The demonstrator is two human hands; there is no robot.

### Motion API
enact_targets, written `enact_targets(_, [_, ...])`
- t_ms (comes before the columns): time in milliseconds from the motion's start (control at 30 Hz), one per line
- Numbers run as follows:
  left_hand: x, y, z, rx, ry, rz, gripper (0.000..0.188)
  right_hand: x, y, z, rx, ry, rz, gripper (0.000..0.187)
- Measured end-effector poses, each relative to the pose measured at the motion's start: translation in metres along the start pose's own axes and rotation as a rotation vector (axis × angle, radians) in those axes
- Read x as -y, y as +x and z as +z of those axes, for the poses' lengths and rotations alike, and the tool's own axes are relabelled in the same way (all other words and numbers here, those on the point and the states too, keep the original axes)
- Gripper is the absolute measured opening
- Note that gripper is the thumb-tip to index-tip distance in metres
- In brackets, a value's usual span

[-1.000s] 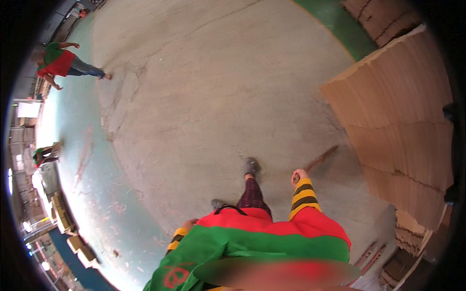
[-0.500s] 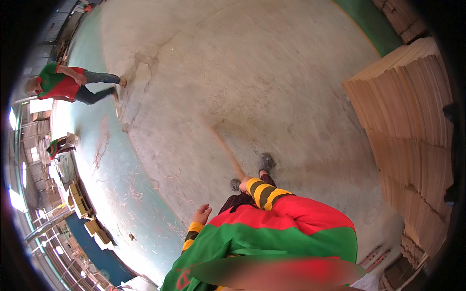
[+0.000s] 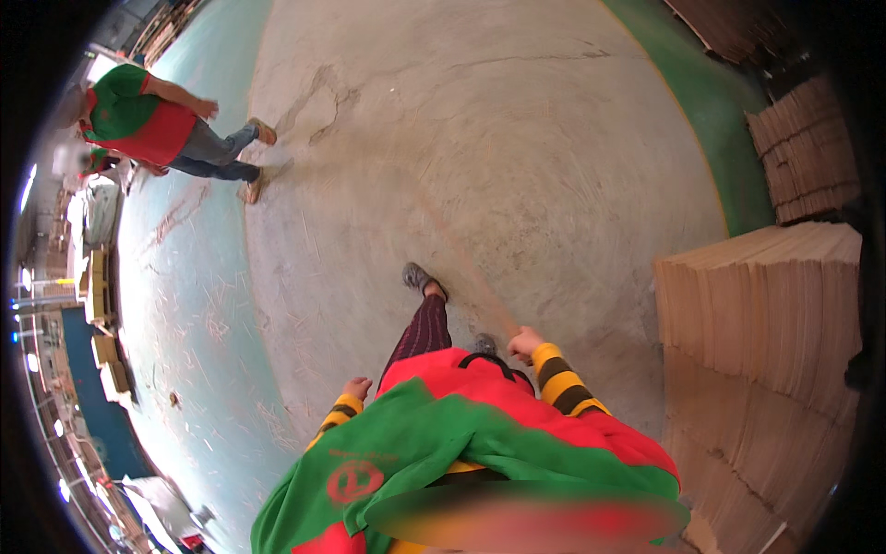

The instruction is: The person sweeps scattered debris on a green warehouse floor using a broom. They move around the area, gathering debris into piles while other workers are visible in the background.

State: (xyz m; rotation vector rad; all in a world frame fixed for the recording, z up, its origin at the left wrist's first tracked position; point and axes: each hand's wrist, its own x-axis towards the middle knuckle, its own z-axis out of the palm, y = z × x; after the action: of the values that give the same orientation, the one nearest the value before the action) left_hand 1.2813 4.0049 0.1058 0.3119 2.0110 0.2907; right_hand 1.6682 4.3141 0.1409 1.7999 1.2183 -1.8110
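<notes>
My right hand (image 3: 525, 343) is closed round one end of a long thin tan stick (image 3: 480, 284). The stick reaches forward over the floor and is smeared by motion, so its far end and exact kind are unclear. At my left side hangs my left hand (image 3: 358, 388), its fingers loosely bent and nothing visible in it. Both wrists show yellow and dark striped cuffs. My left shoe (image 3: 423, 277) is well forward on the concrete, while the other shoe (image 3: 484, 344) lies partly hidden below my waist.
On the right stands a tall stack of brown cardboard sheets (image 3: 761, 295), with another stack (image 3: 805, 152) beyond it. A person (image 3: 161, 125) in a green and red shirt walks at the far left. Scraps litter the green-painted floor (image 3: 217, 323); pallets and goods line the left side.
I have stepped forward, my left leg now in front. The right-hand cardboard stack and the co-worker are closer. My right hand has swung rightward with the stick still in it.
</notes>
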Motion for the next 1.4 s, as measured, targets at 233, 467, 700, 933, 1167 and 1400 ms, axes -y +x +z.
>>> enact_targets(233, [-0.065, 0.115, -0.031, 0.118, 0.233, 0.072, 0.041, 0.060, 0.038, -0.102, -0.169, 0.600, 0.200, 0.007])
enact_targets(467, [-0.238, 0.175, -0.135, 0.010, -0.177, 0.207, 0.041, 0.206, 0.148, -0.109, -0.248, 0.718, 0.297, 0.012])
enact_targets(700, [-0.246, 0.205, -0.166, -0.011, -0.476, 0.054, 0.036, 0.356, 0.176, 0.083, 0.014, -0.104, 0.219, 0.015])
enact_targets(933, [-0.130, 0.199, -0.162, 0.143, 0.158, 0.023, 0.035, 0.452, 0.145, 0.136, 0.270, -1.061, -0.171, 0.038])
enact_targets(1167, [-0.185, 0.246, -0.215, 0.019, -0.363, -0.243, 0.036, 0.455, 0.141, 0.043, -0.116, -1.188, -0.453, 0.029])
enact_targets(1400, [-0.339, 0.298, -0.209, -0.060, -0.447, -0.014, 0.039, 0.410, 0.143, -0.124, -0.521, -0.568, -0.069, 0.026])
